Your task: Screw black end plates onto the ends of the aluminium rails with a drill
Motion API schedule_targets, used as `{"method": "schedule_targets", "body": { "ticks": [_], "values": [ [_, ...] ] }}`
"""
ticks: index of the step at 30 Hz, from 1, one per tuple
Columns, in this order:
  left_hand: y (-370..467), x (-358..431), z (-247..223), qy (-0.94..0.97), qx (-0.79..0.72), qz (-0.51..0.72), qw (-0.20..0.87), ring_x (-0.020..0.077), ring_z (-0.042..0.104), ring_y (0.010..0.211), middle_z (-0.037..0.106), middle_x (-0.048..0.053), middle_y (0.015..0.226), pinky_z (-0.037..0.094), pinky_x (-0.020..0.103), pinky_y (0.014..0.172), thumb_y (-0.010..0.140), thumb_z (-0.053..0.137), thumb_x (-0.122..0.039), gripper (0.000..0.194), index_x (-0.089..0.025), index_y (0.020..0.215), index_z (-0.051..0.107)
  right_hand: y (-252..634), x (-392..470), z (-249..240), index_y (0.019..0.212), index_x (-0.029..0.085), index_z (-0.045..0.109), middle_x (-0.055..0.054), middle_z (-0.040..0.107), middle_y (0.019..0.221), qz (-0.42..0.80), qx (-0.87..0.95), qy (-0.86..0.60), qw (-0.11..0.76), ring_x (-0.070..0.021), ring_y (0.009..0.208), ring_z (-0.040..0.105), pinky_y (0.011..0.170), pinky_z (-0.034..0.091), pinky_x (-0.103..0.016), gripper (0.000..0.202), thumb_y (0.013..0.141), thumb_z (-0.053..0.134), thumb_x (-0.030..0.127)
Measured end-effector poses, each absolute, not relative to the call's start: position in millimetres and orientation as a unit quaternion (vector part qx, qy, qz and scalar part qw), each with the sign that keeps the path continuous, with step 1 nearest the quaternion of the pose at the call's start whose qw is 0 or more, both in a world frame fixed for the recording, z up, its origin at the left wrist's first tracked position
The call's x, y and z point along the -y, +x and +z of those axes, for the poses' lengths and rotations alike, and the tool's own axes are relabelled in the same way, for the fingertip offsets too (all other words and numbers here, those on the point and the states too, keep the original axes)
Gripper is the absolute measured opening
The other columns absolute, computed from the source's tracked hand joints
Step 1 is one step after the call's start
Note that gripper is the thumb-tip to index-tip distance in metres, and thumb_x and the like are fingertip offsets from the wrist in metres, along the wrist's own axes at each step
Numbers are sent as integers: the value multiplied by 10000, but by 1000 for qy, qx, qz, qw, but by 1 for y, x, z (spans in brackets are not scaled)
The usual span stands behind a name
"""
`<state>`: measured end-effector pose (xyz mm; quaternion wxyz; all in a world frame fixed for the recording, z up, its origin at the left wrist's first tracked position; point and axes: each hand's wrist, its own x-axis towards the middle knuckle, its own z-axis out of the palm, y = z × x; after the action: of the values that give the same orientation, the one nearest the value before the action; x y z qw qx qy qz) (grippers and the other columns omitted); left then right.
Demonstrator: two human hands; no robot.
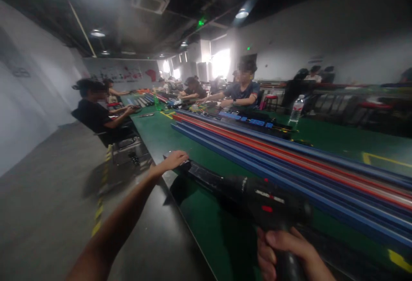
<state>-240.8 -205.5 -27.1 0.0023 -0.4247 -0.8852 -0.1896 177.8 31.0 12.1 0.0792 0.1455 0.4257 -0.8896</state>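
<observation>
My right hand [286,249] is wrapped round the handle of a black power drill [273,201] with red marks, at the lower right. The drill's front points left, over a long black bar [206,176] near the table's edge. At the far end of that bar, my left hand [175,161] rests on it with the fingers bent over its top; what lies under the fingertips is blurred. The drill hides part of the bar, and whether its tip touches the bar cannot be made out.
Long blue and red rails [257,148] run across the green table [151,128] behind the drill. A water bottle [296,110] stands at the back right. People sit at the left side and across the table. Yellow tape marks the table and floor.
</observation>
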Motion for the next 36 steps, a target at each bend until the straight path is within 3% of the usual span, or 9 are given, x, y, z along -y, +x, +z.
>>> {"method": "schedule_targets", "body": {
  "ticks": [4, 13, 36],
  "values": [
    [-246, 211, -26, -422, 880, -215, -16, 183, 570, 740, 643, 38, 768, 427, 288, 713, 907, 392, -474, 423, -162, 772, 644, 113, -5, 23, 728, 165, 596, 38, 507, 577, -919, -334, 160, 133, -106, 477, 493, 449, 464, -242, 160, 707, 697, 286],
    [-246, 212, -30, -441, 861, -254, -20, 169, 581, 793, 630, 24, 794, 430, 257, 736, 917, 397, -379, 329, -178, 761, 605, 43, 13, 3, 719, 152, 586, 38, 517, 566, -905, -364, 162, 149, -106, 478, 497, 474, 469, -244, 141, 697, 671, 263],
    [-239, 210, -35, -403, 888, -220, -3, 152, 451, 669, 497, 0, 677, 333, 272, 623, 891, 391, -305, 270, -189, 668, 490, 24, 38, -4, 645, 184, 560, 26, 539, 508, -871, -445, 176, 108, -138, 417, 503, 402, 476, -280, 100, 659, 648, 229]
  ]
}}
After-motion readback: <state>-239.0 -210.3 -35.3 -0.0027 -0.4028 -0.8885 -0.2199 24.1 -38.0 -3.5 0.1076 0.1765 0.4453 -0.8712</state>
